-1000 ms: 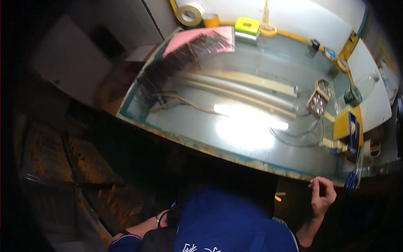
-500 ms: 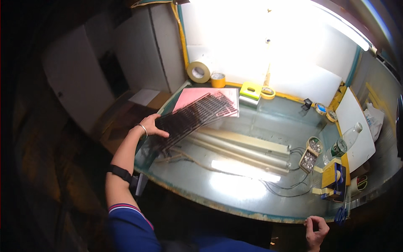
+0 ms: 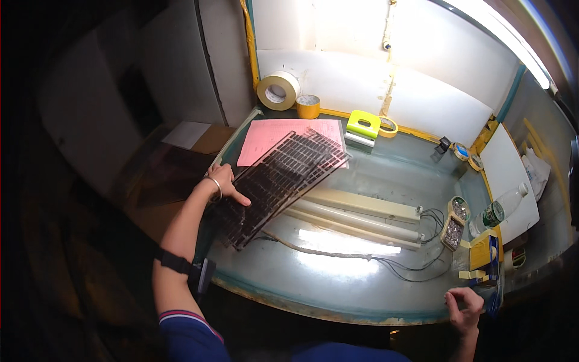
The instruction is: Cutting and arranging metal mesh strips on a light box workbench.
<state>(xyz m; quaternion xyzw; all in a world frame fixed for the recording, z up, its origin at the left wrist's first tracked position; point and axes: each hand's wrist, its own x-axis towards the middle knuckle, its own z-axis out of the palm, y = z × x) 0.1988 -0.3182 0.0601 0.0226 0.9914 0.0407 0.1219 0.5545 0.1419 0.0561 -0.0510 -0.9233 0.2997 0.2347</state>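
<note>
My left hand (image 3: 224,186) grips the left end of dark film sheets (image 3: 283,175), its thumb on top and its other fingers out of sight. The sheets carry a grid of small rectangles and seem to lie in a slightly offset stack. They are tilted across the glass-topped table (image 3: 338,301), over part of a pink paper sheet (image 3: 265,136). Near the table's front right edge, my right hand (image 3: 464,308) is held with fingers curled in and thumb close to the fingertips. Nothing shows in it.
Light tubes (image 3: 362,220) and wires (image 3: 416,277) show through the glass. Tape rolls (image 3: 278,90) and a lime-green hole punch (image 3: 363,125) stand at the back. Toward the right are small containers of metal bits (image 3: 452,234), a plastic bottle (image 3: 491,216) and a yellow-and-blue tape dispenser (image 3: 482,252).
The view has shifted slightly. The film sheets in my left hand have turned a little more face-on, so their grid shows more clearly. My right hand has risen slightly and stays curled.
</note>
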